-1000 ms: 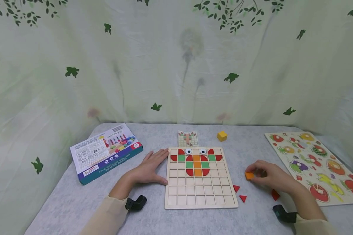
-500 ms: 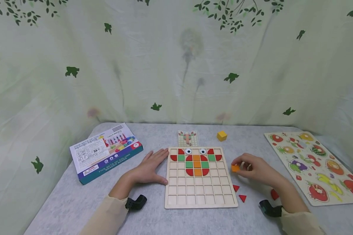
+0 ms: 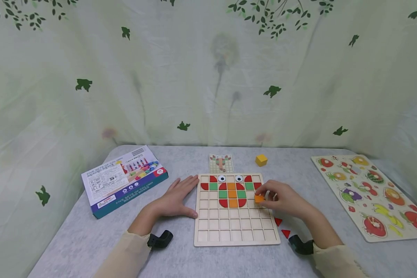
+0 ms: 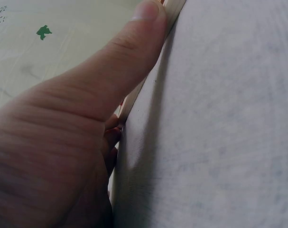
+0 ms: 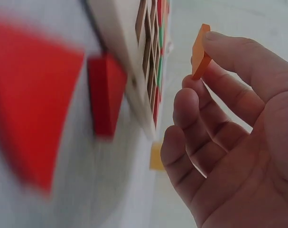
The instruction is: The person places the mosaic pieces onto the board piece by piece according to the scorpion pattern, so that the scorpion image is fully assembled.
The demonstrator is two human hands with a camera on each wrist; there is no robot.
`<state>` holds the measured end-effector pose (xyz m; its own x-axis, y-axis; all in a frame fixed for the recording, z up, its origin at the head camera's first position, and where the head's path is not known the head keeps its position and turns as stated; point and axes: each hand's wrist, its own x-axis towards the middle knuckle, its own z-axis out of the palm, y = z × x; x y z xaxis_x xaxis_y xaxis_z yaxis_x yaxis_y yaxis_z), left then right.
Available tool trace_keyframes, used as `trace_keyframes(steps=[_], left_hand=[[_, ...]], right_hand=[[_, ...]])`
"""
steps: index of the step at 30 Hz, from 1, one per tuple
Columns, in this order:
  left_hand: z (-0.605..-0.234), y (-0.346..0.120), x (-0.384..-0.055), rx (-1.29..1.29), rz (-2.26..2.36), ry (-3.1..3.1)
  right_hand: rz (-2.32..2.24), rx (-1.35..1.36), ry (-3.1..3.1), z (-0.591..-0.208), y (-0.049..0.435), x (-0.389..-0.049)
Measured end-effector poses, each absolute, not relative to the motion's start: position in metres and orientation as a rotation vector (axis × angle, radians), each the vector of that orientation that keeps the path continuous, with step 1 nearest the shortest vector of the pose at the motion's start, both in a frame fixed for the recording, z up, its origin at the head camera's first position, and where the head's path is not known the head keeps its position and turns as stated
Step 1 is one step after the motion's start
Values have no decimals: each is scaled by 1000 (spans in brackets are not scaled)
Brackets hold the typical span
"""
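Between thumb and fingertips my right hand (image 3: pixel 281 199) pinches an orange square tile (image 3: pixel 259 199), held over the right edge of the wooden grid board (image 3: pixel 226 235). The right wrist view shows the tile (image 5: pixel 200 52) tilted on edge above the table. My left hand (image 3: pixel 177 199) lies with straight, spread fingers against the board's left edge; its thumb (image 4: pixel 129 47) touches that edge in the left wrist view. Red, green and orange tiles and two eye pieces fill cells in the upper rows. Two red triangles (image 3: pixel 286 233) lie right of the board.
A small pattern card (image 3: pixel 221 164) sits behind the board, with a yellow cube (image 3: pixel 261 160) to its right. At left is a printed box (image 3: pixel 125 181); at right lies a fruit puzzle board (image 3: pixel 372 197). A blurred red curved piece (image 5: pixel 34 104) shows near the right wrist.
My right hand has carried the orange tile leftward from the table on the right to over the board's right side. My left hand has stayed at the board's edge.
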<state>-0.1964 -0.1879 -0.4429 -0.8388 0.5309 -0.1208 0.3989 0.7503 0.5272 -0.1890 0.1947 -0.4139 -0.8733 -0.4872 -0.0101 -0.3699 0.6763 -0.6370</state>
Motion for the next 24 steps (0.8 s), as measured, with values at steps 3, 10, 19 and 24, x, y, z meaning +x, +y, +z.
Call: trace_keyframes(steps=[3, 10, 19, 24], left_hand=[[-443, -188, -196, 736, 731, 2686], [-444, -188, -197, 737, 735, 2691], [-442, -186, -196, 729, 742, 2685], [-443, -187, -196, 733, 739, 2684]], right_hand=[[-968, -702, 2699, -414, 183, -187], [-965, -725, 2654, -414, 157, -181], [-946, -754, 2642, -420, 139, -174], [-927, -779, 2677, -424, 133, -169]])
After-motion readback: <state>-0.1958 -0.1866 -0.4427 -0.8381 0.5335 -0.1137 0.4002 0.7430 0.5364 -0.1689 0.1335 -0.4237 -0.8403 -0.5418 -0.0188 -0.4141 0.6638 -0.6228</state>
